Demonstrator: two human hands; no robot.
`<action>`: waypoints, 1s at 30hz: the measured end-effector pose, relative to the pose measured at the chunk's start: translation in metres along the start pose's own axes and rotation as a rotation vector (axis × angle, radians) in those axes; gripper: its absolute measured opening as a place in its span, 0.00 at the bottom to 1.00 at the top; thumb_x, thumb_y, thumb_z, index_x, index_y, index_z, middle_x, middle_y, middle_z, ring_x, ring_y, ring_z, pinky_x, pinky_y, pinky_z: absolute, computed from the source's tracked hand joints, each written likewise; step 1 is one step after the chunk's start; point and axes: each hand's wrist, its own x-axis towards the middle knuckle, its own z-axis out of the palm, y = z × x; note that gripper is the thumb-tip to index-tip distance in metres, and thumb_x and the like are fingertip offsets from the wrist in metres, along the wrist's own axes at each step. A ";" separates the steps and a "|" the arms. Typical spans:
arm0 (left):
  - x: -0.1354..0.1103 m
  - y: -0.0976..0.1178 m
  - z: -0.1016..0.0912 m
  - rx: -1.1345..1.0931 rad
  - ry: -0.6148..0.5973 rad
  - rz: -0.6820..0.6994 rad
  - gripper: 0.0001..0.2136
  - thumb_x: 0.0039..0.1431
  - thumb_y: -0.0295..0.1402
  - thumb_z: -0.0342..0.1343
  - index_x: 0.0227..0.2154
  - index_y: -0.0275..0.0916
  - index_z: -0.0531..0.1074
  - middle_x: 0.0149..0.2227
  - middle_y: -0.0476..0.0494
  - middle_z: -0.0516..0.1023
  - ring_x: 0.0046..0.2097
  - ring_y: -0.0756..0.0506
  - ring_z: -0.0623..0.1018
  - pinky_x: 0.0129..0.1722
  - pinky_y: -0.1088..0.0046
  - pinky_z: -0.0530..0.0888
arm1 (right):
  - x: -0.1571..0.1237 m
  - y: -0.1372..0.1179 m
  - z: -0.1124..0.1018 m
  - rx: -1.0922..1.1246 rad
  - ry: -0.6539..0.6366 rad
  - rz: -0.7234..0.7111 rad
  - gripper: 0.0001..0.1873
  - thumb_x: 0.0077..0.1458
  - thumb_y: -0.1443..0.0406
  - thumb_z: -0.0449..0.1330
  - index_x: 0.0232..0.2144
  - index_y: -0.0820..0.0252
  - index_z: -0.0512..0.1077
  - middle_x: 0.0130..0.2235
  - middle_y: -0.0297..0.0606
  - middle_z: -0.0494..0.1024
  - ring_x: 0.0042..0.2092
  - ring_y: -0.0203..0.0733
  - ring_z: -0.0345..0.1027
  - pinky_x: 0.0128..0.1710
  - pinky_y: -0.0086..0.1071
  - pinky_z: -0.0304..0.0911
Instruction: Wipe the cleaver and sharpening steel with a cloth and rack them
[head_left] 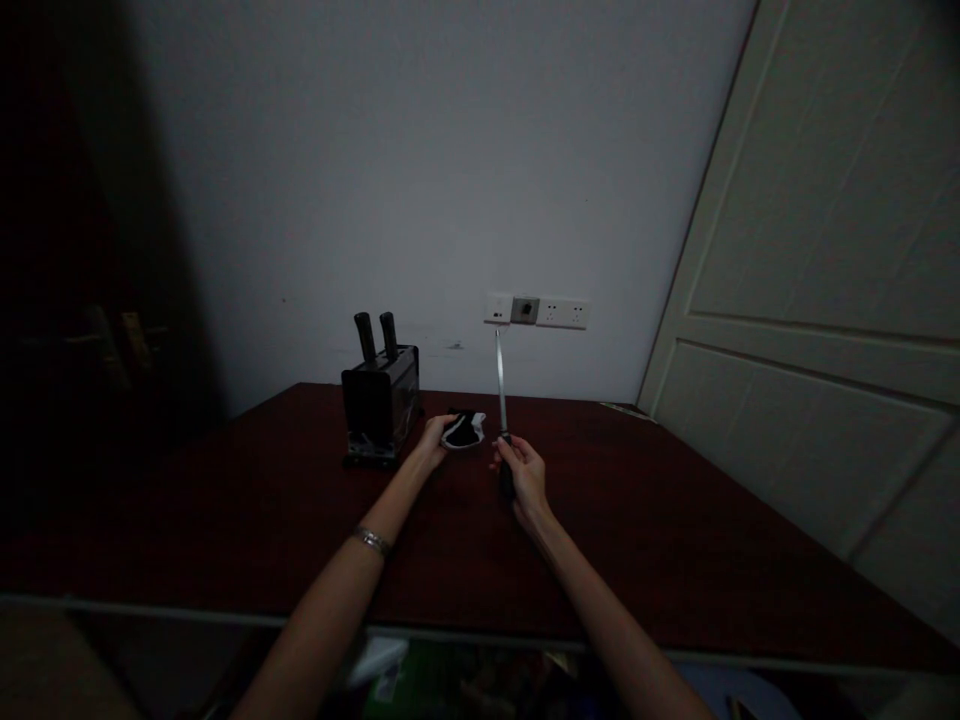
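R hand [523, 478]: clenched round the dark handle of a thin metal tool [500, 385]; shaft stands near upright above the fist, tip pointing up and a touch left; blade or rod, cannot tell in this light.

L hand [433, 440]: fingers closed on the edge of a black-and-white cloth [463, 431]; cloth sits just R of the L hand, between both hands, close to the tool's shaft; touching the shaft or not, cannot tell; resting on the table or lifted, cannot tell.

Bracelet [373, 541] on L wrist, well back from the hand.

Knife block [380, 405]: just L of the L hand, dark, standing on the table [675, 520]; 2 black handles [365, 338] stick up from its top, tilted slightly L.

Beyond the R hand: socket strip [537, 311] on the wall, behind the tool's tip.

Far R of R hand: pale panelled door [825, 300].

Lighting poor; area far L of the L hand too dark to read.
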 end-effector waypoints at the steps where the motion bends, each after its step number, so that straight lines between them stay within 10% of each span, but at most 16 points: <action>1: -0.001 0.002 0.000 0.018 -0.001 0.012 0.03 0.41 0.25 0.58 0.21 0.29 0.71 0.19 0.45 0.74 0.20 0.50 0.72 0.23 0.76 0.68 | 0.002 -0.002 0.002 -0.001 -0.016 -0.008 0.18 0.35 0.58 0.68 0.29 0.62 0.69 0.26 0.33 0.74 0.25 0.32 0.66 0.23 0.26 0.65; 20: -0.032 0.020 0.032 0.350 -0.052 0.519 0.12 0.37 0.27 0.63 0.30 0.34 0.73 0.33 0.46 0.76 0.36 0.48 0.73 0.37 0.77 0.68 | 0.029 0.021 0.002 -0.111 -0.154 -0.011 0.23 0.45 0.46 0.56 0.33 0.60 0.68 0.20 0.25 0.62 0.18 0.28 0.55 0.16 0.22 0.53; 30: -0.071 0.005 0.054 0.996 -0.195 1.029 0.09 0.52 0.28 0.53 0.37 0.37 0.70 0.36 0.41 0.74 0.39 0.44 0.73 0.42 0.69 0.68 | 0.031 0.019 0.002 -0.149 -0.087 -0.058 0.21 0.44 0.46 0.55 0.24 0.58 0.63 0.18 0.24 0.62 0.17 0.30 0.55 0.16 0.24 0.54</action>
